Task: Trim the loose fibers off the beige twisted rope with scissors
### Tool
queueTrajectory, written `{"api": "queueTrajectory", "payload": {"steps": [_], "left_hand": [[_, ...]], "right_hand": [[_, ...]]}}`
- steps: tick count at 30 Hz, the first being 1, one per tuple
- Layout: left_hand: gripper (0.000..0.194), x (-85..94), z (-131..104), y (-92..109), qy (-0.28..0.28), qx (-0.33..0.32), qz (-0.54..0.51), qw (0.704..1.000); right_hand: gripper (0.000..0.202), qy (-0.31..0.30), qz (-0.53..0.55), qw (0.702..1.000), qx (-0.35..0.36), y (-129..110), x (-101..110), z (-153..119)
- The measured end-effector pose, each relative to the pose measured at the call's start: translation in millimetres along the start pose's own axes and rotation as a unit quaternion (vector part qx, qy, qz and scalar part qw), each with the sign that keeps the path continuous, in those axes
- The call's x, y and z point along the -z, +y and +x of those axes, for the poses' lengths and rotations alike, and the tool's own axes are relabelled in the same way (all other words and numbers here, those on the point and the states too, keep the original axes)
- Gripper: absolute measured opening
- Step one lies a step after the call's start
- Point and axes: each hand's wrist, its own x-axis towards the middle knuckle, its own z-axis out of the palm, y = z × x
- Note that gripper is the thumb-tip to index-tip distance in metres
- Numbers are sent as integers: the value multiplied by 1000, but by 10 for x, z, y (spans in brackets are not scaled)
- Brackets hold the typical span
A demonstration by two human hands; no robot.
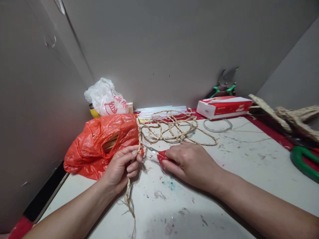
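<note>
On the stained white tabletop, the left fingers pinched the braided cord, seemingly to steady it, while the right hand gripped red-handled scissors beside it.

The only view is from a camera worn on the person's head, so no second view shares any part of the scene. It looks forward and down over the counter, from close above the near side, taking in both forearms from the lower corners and the grey wall behind.
</note>
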Motion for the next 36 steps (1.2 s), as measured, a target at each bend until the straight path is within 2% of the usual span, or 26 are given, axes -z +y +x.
{"api": "queueTrajectory", "payload": {"steps": [3,6,8,10,12,14,16,17,19,21,26,28,32,36], "left_hand": [[18,11,9,-6,1,0,-9,1000],[19,12,11,-5,-6,5,-16,1000],[19,-1,0,-4,-21,15,-13,1000],[18,-20,-21,-10,-40,34,1,999],[17,-41,-47,-26,-64,60,21,996],[15,-54,-72,-52,-96,84,41,991],[15,-60,-90,-81,-123,97,59,986],[15,-60,-94,-93,-129,98,68,984],[17,-56,-94,-110,-126,97,84,984],[19,-50,-84,-118,-117,92,92,984],[21,-32,-59,-102,-129,103,103,981],[20,-30,-59,-89,-134,114,106,979],[20,-52,-79,-72,-141,112,120,976],[18,-121,-143,-94,-115,52,205,971]], "right_hand": [[31,31,26,999,-27,4,5,1],[25,35,65,997,-35,-3,-3,3],[22,38,121,991,-31,-28,-15,10],[22,34,227,972,-48,-73,-26,26],[24,13,380,920,-95,-130,-32,45],[22,-25,523,841,-140,-184,-31,61],[21,-54,609,773,-168,-223,-21,67],[22,-59,633,751,-178,-235,-12,67],[23,-53,653,730,-195,-250,12,65],[21,-22,652,730,-203,-252,37,67],[20,122,612,748,-226,-190,36,94],[18,163,593,753,-234,-158,17,99],[12,207,549,773,-243,-157,1,89],[10,214,525,787,-245,-184,5,81]]}}
